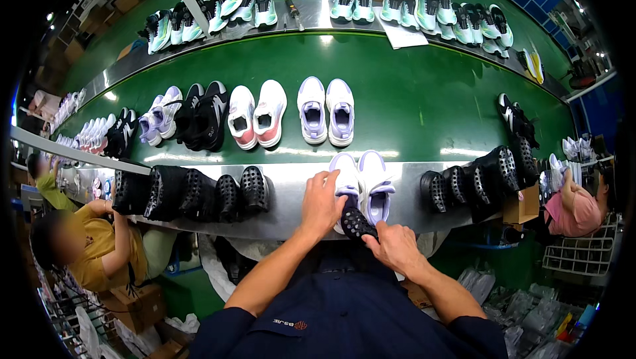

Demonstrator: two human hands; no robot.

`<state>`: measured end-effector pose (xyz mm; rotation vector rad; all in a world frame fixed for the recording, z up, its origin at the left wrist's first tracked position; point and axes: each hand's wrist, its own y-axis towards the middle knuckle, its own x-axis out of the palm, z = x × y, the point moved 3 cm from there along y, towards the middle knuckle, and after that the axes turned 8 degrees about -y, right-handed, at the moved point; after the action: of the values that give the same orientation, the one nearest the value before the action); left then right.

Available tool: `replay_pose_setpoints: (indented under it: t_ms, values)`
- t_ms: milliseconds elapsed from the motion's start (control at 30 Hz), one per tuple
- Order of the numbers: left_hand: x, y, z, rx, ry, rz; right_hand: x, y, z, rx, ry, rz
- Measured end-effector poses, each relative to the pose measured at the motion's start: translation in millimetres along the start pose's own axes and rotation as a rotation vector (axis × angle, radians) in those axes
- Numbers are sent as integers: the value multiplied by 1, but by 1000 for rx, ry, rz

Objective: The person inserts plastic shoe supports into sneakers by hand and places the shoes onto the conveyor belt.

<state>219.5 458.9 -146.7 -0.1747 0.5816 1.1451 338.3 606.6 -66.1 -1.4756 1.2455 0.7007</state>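
A pair of white-and-lavender sneakers stands toes away from me on the metal ledge: the left sneaker (343,165) and the right sneaker (373,168). My left hand (322,203) is closed on the side and collar of the left sneaker. A black shoe insert with pale dots (358,224) sits at that sneaker's opening, its front end partly hidden. The thumb and fingers of my right hand (399,250) pinch the insert's near end, close to the right sneaker's heel.
Black dotted inserts stand along the ledge at left (254,190) and right (478,180). Finished-looking sneaker pairs (324,110) line the green belt (424,107). Mint-and-black shoes (427,9) fill the far ledge. Co-workers sit at left (106,246) and right (575,206).
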Motion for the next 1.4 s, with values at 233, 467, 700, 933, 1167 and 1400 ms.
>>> replay_pose_setpoints:
  t_ms: [233, 467, 700, 933, 1167, 1400]
  values:
    - [23, 13, -17, 176, -29, -255, 75, 66, -10, 82, -162, 212]
    - [10, 20, -36, 61, -65, -308, 97, 80, -17, -38, -197, 303]
    - [-7, -27, -39, -453, -118, -166, 66, 28, 9, 8, 203, 671]
    - [44, -33, -48, -441, 51, -198, 80, 61, 21, 236, -96, 274]
    - [35, -9, -20, -412, 167, -387, 94, 74, 27, 267, -78, 202]
    - [48, -1, -33, -268, 263, -204, 99, 77, 26, 256, -33, 290]
